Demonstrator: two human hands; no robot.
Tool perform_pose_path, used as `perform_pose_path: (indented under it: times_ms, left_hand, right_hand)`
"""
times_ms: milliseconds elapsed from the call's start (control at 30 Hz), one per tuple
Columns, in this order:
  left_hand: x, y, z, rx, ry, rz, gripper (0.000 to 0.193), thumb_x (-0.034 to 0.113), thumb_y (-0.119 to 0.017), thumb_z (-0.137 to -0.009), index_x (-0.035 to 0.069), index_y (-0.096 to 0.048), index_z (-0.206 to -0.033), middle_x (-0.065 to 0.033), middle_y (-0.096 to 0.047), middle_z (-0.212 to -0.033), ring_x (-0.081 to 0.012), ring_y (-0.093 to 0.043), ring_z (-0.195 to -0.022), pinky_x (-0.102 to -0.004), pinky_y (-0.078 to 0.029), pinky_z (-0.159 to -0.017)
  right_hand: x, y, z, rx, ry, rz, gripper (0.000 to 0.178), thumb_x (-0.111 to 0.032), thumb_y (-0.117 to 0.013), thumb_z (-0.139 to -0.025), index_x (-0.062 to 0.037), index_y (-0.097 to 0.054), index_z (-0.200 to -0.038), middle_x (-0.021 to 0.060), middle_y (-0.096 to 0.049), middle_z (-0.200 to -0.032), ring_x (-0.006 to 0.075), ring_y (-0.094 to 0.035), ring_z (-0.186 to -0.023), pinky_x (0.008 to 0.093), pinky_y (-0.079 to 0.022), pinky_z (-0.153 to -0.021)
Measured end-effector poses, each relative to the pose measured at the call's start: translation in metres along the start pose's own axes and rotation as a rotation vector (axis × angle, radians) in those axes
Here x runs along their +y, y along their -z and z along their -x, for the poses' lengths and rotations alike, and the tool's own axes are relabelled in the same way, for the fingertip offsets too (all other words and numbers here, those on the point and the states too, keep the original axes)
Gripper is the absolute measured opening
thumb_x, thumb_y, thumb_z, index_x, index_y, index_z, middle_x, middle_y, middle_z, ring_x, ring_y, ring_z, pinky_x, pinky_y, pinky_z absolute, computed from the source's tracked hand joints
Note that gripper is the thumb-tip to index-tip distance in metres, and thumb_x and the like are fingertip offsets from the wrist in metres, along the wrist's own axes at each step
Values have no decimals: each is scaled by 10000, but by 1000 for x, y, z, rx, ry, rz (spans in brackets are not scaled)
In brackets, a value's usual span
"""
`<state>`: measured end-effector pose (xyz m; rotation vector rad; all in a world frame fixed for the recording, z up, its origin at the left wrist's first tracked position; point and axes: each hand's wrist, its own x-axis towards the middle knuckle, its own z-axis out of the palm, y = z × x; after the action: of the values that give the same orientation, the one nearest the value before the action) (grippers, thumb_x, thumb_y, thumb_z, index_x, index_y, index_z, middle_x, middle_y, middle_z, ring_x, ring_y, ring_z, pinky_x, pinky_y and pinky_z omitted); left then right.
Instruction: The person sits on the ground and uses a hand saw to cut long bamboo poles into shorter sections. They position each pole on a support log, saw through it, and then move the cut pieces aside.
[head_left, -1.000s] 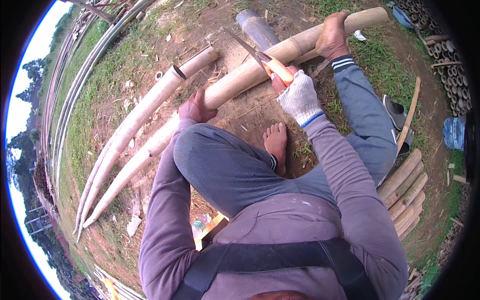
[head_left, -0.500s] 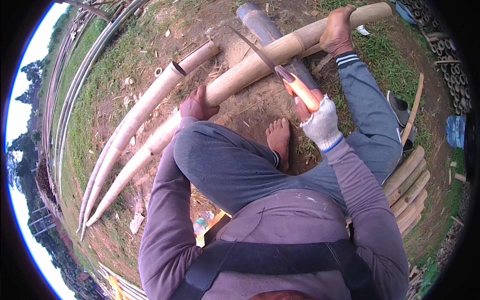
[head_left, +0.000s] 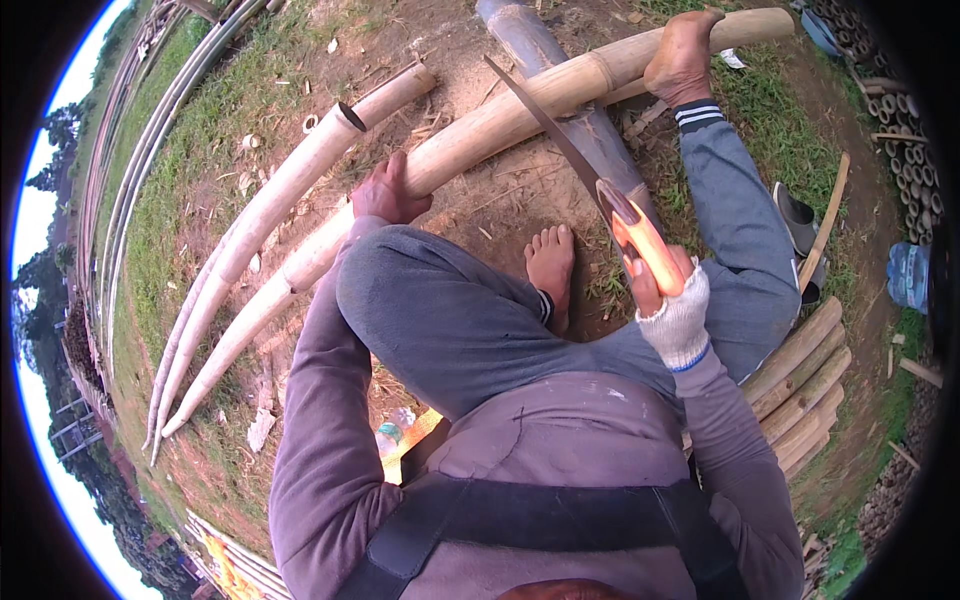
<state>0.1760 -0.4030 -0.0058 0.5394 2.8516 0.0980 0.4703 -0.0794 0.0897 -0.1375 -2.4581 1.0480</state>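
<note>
A long pale bamboo pole slants from the lower left to the upper right, lying across a grey bamboo log. My bare left hand is wrapped round the pole on the near side of the log. In a partly fingerless white glove, my right hand grips the orange handle of a hand saw. The saw's long blade lies across the pole near the log; whether its teeth are sunk in the bamboo cannot be made out. My right bare foot rests on the pole's far part.
More bamboo poles lie on the left. Cut bamboo lengths are stacked by my right hip. A dark shoe and a blue water jug are to the right. My left foot stands on the dirt below the pole.
My right hand has drawn the saw back toward me and to the right, so more of its blade shows on my side of the pole. My left hand keeps its hold.
</note>
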Motion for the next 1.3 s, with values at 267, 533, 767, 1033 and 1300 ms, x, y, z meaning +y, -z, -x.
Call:
perform_pose_path:
  times_ms: [267,533,767,1033,1300]
  left_hand:
    - [-21,10,16,84,14,6,844,471,-896,-709,173,-563,-1424,-185,-715,-1266,-392,-745,-1127,-502,-609,-966]
    - [-17,5,17,29,30,4,921,477,-890,-717,173,-537,-1511,-185,-702,-1320,-394,-731,-1161,-504,-593,-986]
    - [-15,13,10,20,26,-7,933,471,-904,-707,186,-530,-1513,-191,-718,-1299,-395,-738,-1153,-510,-591,-990]
    - [-22,2,16,57,36,17,894,484,-892,-702,188,-548,-1472,-171,-700,-1297,-385,-736,-1150,-502,-603,-978]
    - [-22,7,15,41,16,-20,919,501,-911,-702,164,-543,-1474,-168,-721,-1288,-373,-734,-1174,-499,-598,-989]
  right_hand:
    - [22,-91,-95,57,-99,-72,418,-395,-790,-969,4,-671,-929,267,-686,-765,482,-708,-743,512,-541,-645]
    - [1,17,39,-38,19,-1,155,-125,-738,-978,10,-729,-1053,155,-661,-870,322,-670,-694,427,-518,-620]
    - [23,-102,-125,73,-84,-78,380,-369,-795,-976,-9,-685,-925,240,-681,-728,465,-692,-678,509,-535,-609]
    - [-19,46,64,-131,-66,39,190,-109,-728,-977,11,-737,-1125,154,-663,-909,311,-673,-703,421,-523,-631]
    - [20,-111,-135,64,-94,-39,423,-423,-772,-979,-6,-704,-964,252,-695,-769,473,-722,-752,506,-556,-647]
